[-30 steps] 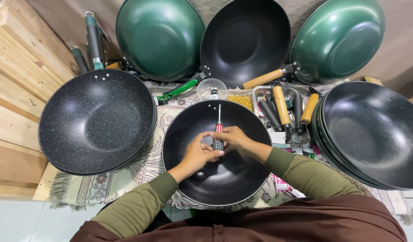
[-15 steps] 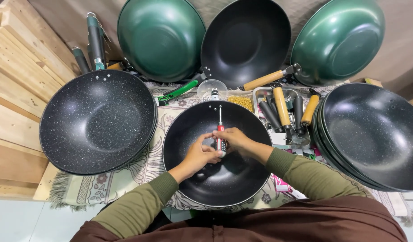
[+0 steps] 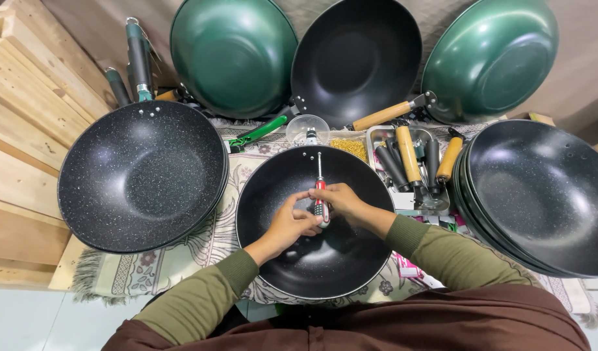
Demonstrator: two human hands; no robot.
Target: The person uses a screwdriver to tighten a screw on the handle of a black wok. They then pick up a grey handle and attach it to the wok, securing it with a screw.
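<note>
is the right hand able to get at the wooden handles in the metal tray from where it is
Probably yes: the right hand grips the screwdriver over the black wok, and the metal tray lies just beyond it, uncovered, nothing between.

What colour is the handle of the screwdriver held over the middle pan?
Red with white and dark bands; the screwdriver shows only in the head view, gripped by both hands.

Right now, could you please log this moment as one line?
left hand: on red-handled screwdriver | right hand: gripping it | over black speckled wok
</note>
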